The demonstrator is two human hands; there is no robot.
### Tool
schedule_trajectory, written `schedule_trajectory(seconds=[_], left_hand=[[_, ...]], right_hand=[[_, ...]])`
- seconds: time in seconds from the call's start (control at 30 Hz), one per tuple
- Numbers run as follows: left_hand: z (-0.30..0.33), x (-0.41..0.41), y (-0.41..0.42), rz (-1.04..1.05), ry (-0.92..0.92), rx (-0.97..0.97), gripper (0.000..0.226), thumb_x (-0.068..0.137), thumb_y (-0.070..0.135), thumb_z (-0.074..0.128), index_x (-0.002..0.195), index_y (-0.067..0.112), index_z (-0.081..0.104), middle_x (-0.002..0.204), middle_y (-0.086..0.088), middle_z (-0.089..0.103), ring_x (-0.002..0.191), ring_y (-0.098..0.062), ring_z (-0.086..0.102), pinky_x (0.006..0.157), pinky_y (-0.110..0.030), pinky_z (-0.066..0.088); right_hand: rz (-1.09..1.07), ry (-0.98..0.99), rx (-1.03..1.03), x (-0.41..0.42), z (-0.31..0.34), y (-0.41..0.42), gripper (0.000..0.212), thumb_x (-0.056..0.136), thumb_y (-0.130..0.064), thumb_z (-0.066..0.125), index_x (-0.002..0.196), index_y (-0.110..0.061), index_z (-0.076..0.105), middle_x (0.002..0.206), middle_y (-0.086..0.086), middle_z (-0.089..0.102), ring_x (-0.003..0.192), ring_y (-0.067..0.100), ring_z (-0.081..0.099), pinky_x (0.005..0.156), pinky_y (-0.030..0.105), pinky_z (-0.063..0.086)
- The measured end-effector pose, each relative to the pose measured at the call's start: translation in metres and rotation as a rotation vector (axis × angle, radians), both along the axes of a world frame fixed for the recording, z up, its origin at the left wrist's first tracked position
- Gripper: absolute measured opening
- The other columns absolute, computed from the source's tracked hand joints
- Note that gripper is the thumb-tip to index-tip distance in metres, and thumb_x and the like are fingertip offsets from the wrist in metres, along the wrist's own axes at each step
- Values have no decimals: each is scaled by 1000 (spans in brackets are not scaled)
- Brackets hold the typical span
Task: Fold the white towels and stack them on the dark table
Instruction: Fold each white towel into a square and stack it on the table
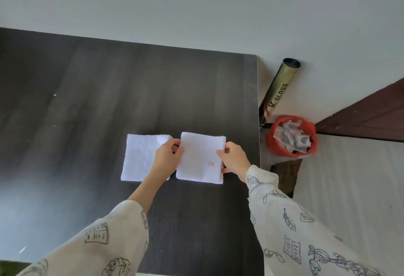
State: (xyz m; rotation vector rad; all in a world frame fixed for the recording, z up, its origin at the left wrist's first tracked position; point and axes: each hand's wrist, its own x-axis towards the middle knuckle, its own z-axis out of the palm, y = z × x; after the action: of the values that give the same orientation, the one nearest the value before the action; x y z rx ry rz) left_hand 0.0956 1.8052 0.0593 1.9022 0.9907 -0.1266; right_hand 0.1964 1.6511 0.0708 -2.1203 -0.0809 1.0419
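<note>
Two folded white towels lie side by side on the dark table (109, 92). The left towel (138, 158) rests flat, partly covered by my left forearm. A small red mark shows on the right towel (200, 155), which both hands hold by its side edges. My left hand (168, 155) pinches its left edge. Fingers of my right hand (234, 158) grip its right edge, thumb on top. The two towels are close but a thin gap of table shows between them.
The table's right edge (259, 122) runs just beside the right towel. Past it on the floor stand a red bin (291, 137) of crumpled paper and a tube marked K-GLASS (279, 91) leaning on the wall. A brown door (371, 111) is at far right.
</note>
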Motion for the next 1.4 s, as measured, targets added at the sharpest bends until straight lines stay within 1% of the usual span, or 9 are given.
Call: schedule_trajectory(seconds=[0.13, 0.43, 0.53, 0.67, 0.83, 0.93, 1.07, 1.2, 1.4], left_hand=[[-7, 4, 4, -78, 58, 33, 24, 95, 22, 47, 116, 13, 54, 86, 4, 53, 78, -16, 52, 69, -27, 45], [-7, 6, 9, -145, 87, 13, 8, 92, 19, 55, 97, 15, 50, 81, -5, 59, 76, -25, 62, 73, -38, 56], [-2, 7, 10, -175, 104, 60, 12, 92, 20, 55, 98, 15, 46, 78, -4, 57, 73, -24, 59, 73, -39, 56], [16, 7, 10, -265, 46, 306, 23, 94, 23, 51, 111, 9, 46, 102, -5, 54, 81, -20, 51, 70, -30, 42], [58, 25, -21, -461, -144, 337, 30, 94, 20, 50, 124, 13, 47, 123, -6, 52, 103, -19, 55, 84, -26, 44], [88, 44, -68, -585, -218, 318, 31, 94, 20, 50, 124, 14, 48, 122, -5, 54, 97, -16, 55, 83, -23, 44], [128, 62, -168, -777, -342, 287, 29, 94, 20, 49, 123, 15, 50, 108, 0, 54, 87, -13, 52, 78, -23, 41], [159, 59, -305, -998, -440, 217, 28, 95, 18, 47, 122, 15, 52, 112, -3, 59, 94, -19, 58, 82, -29, 46], [186, 19, -528, -1227, -575, 102, 24, 91, 7, 52, 114, 5, 57, 95, -5, 60, 83, -24, 60, 72, -19, 40]], right_hand=[[-46, -23, -66, 1, -11, 1, 5, 93, -16, 48, 97, -13, 49, 104, 9, 62, 95, 26, 63, 77, 42, 57], [-85, -138, -163, -2, -18, 4, 12, 96, -18, 43, 102, -8, 48, 95, 6, 56, 93, 23, 60, 83, 37, 54], [-107, -153, -174, -5, -18, 3, 15, 96, -17, 43, 106, -7, 49, 96, 5, 56, 92, 21, 58, 84, 36, 53], [-162, -171, -155, -9, -5, -8, 15, 95, -18, 47, 106, -9, 53, 106, 9, 61, 96, 24, 59, 88, 39, 51], [-258, -250, -65, -8, 41, -53, 21, 94, -24, 48, 109, -11, 54, 104, 4, 61, 100, 25, 60, 92, 36, 47], [-362, -330, 8, -8, 78, -108, 21, 93, -25, 51, 111, -14, 54, 96, -3, 56, 99, 24, 61, 91, 35, 46], [-498, -466, 57, -26, 121, -209, 22, 93, -26, 51, 112, -15, 55, 105, 1, 60, 99, 20, 60, 87, 31, 46], [-670, -579, 43, -72, 153, -338, 23, 93, -22, 52, 113, -12, 56, 96, -4, 57, 92, 12, 55, 81, 24, 40], [-948, -665, -12, -166, 182, -550, 15, 90, -22, 54, 104, -17, 57, 91, -1, 61, 89, 22, 62, 82, 35, 47]])
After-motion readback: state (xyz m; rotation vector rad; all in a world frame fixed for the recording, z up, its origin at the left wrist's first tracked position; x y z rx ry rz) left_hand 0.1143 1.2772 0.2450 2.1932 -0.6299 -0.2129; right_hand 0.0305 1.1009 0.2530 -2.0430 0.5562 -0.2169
